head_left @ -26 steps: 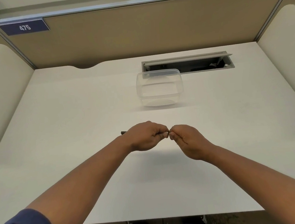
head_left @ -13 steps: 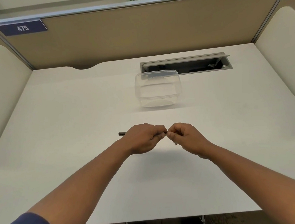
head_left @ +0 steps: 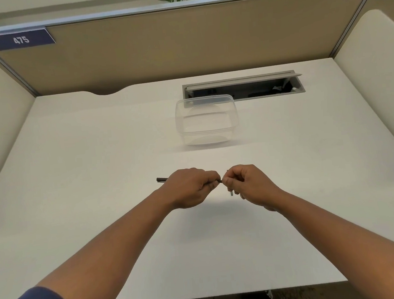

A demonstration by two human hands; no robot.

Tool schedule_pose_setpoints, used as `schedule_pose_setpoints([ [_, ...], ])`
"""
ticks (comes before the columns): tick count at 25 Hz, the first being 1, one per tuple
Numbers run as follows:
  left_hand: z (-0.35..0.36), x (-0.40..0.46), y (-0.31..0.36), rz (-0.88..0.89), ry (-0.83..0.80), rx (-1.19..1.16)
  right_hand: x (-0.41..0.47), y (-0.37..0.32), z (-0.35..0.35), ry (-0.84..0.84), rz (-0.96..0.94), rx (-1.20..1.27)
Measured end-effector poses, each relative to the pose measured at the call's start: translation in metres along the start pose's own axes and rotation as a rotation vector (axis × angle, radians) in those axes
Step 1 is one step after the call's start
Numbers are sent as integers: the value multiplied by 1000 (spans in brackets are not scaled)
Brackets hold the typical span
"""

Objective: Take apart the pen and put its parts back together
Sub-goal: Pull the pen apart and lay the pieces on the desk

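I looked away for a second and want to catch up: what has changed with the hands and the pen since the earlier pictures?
Little. The right hand has drawn slightly away from the left hand, baring a short dark stretch of the pen between them, and a small part now pokes out below the right fingers. Unchanged: both hands grip the pen above the desk, its end juts out left, and the clear container sits in place.

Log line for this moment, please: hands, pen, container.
left hand: fisted on pen barrel | right hand: pinching pen's tip end, small part protruding below | container: clear, empty, beyond hands | stage: unclear
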State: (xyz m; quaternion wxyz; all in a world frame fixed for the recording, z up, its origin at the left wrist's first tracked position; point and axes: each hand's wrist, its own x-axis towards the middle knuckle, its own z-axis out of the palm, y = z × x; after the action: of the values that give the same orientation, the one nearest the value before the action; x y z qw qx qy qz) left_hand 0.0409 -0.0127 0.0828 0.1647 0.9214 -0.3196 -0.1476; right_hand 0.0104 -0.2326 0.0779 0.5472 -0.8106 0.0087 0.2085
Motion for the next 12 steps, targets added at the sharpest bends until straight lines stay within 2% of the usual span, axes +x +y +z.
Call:
schedule_pose_setpoints([
  [4,2,3,-2,-16,-4,4,0,3,-6,1,-18,-17],
  [7,5,3,-1,-21,-9,20,1,5,-9,-10,-42,-172],
  [9,6,3,0,-46,-2,5,4,10,-11,41,-47,-267],
  [12,9,2,-3,-74,-18,-27,8,26,-16,156,19,-281],
])
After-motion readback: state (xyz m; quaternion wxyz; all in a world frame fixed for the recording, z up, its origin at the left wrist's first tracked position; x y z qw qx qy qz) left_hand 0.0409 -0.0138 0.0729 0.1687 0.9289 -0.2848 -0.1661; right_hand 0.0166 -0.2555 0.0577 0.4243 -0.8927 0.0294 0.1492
